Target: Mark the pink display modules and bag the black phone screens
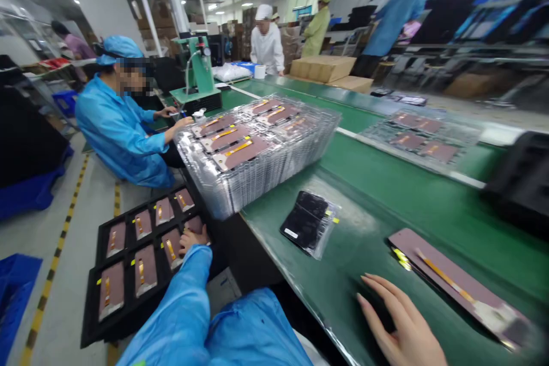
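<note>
My left hand (194, 239) reaches into a black tray (92, 280) at the lower left. Its fingers are closed at the edges of a mauve display panel (194, 224) in the far right pocket; the fingertips are partly hidden. Similar panels with orange flex cables, such as one display panel (144, 267), fill the other pockets. Over the green bench, my right hand (401, 323) is empty, its fingers apart. Just beyond its fingertips lies another mauve panel (454, 280) with an orange flex cable and a pale end. A black panel in clear film (306, 220) rests farther forward.
A tall stack of clear plastic trays (257, 174) with panels on top stands at the bench edge. Another clear tray (461, 154) lies on the right, near a black object (521, 180). A co-worker in blue (120, 126) sits left, beside a green press (195, 68).
</note>
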The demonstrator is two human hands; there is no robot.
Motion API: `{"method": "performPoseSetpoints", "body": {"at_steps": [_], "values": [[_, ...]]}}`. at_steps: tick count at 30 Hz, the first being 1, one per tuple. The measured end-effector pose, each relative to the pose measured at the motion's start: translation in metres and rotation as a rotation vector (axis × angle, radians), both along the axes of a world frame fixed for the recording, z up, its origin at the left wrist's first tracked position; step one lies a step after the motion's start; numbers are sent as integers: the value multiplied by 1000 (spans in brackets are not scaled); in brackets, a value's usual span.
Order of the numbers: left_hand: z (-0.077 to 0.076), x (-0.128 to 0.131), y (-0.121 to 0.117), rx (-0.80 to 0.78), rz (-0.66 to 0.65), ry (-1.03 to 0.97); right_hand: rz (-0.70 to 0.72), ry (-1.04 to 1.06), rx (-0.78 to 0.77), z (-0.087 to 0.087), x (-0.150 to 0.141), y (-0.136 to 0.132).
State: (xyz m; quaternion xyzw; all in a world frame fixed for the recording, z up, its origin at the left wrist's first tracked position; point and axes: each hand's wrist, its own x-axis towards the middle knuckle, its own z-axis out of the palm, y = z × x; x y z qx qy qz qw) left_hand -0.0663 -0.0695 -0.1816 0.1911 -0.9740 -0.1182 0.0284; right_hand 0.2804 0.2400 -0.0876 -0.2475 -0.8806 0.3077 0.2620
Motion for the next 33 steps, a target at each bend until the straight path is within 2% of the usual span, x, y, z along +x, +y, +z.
{"method": "performPoseSetpoints", "body": {"at_steps": [2, 3, 5, 7, 9, 11, 13, 16, 19, 24, 28, 31, 33], "values": [[15, 7, -2, 41, -117, 90, -65, 10, -313, 13, -3, 0], [22, 15, -2, 72, -221, 133, -91, 28, -511, 21, -5, 1], [35, 36, -1, 158, -505, 198, -108, 92, -927, 42, -12, 3], [48, 64, 6, 259, -836, 225, -95, 178, -1275, 63, -22, 5], [64, 92, 26, 342, -1095, 249, -77, 260, -1505, 78, -37, 6], [82, 111, 60, 398, -1259, 317, -79, 306, -1633, 86, -56, 9], [100, 120, 104, 403, -1352, 380, -100, 310, -1696, 86, -76, 14], [117, 118, 163, 378, -1419, 313, -98, 266, -1731, 82, -105, 22], [121, 113, 194, 431, -1434, 239, -66, 195, -1727, 82, -126, 28], [125, 102, 199, 844, -1274, 161, 4, 199, -1586, 92, -153, 21], [133, 84, 193, 1007, -1176, 100, 70, 237, -1402, 97, -169, 13], [144, 79, 185, 1139, -1093, 37, 16, 313, -1288, 94, -173, 18], [153, 87, 180, 1356, -974, -114, -44, 373, -1252, 90, -171, 24]]}}
